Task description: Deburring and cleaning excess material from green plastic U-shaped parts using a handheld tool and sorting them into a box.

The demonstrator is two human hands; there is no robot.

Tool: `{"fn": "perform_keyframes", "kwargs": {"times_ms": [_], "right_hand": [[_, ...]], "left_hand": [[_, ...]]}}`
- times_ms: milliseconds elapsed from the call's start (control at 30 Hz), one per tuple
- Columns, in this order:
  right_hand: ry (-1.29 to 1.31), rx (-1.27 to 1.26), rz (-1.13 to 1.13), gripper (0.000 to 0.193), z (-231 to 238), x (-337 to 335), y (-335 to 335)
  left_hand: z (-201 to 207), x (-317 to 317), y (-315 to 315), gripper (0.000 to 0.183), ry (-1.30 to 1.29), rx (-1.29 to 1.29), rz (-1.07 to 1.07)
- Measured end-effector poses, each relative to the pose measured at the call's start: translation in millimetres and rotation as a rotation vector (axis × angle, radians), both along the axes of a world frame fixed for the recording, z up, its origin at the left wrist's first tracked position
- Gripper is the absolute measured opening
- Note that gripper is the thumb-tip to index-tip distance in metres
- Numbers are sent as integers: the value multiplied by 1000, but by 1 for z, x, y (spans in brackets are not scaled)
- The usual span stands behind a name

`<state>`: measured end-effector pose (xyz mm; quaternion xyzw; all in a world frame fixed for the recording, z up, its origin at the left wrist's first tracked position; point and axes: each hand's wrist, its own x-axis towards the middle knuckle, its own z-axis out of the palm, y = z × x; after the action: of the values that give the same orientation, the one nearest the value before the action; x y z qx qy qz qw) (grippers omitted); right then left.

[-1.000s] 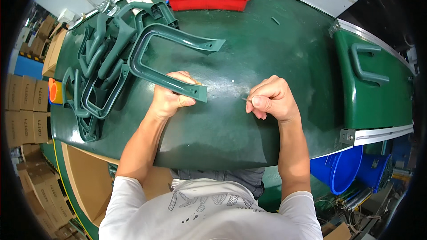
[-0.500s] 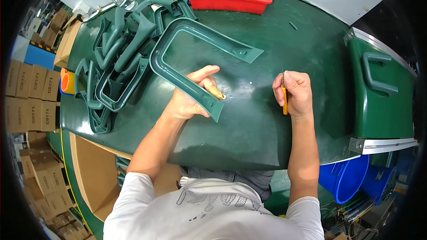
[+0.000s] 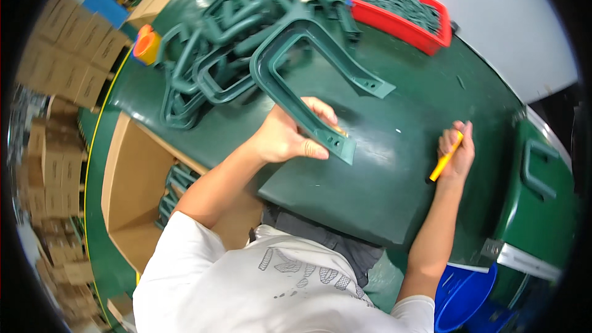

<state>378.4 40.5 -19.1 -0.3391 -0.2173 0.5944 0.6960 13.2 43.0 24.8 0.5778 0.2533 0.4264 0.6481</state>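
My left hand (image 3: 280, 135) is closed around one leg of a green U-shaped plastic handle (image 3: 269, 78), near its flat end. The handle is raised above the green table (image 3: 345, 200), its hollow side facing up and small holes showing in both ends. Something tan covers a fingertip of this hand. Off to the right, my right hand (image 3: 459, 154) grips a slim yellow-handled craft knife (image 3: 445, 159); its blade cannot be made out now. A gap of bare tabletop separates the knife from the handle. More green handles (image 3: 231, 28) lie heaped beyond my left hand.
At the back stands a red bin (image 3: 394, 29) of small green pieces. An open cardboard box (image 3: 126, 176) with green handles sits below the table's left edge. A metal-edged green panel (image 3: 515, 209) is at right, above a blue bin (image 3: 465, 296). An orange-yellow container (image 3: 146, 46) stands far left.
The view has turned, so the table appears rotated. The knife is tilted differently in my right hand, which sits farther from the handle. My left hand keeps its hold.
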Motion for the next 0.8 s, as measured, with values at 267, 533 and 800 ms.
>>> {"fn": "perform_keyframes", "kwargs": {"times_ms": [267, 533, 800], "right_hand": [[-91, 41, 51, 30, -13, 18, 0], [-206, 107, 70, 34, -16, 35, -1], [-202, 94, 71, 30, -19, 29, 0]], "left_hand": [[36, -181, -136, 31, 15, -23, 1021], [23, -229, -197, 33, -879, -260, 1139], [23, -209, -171, 36, -902, -249, 940]]}}
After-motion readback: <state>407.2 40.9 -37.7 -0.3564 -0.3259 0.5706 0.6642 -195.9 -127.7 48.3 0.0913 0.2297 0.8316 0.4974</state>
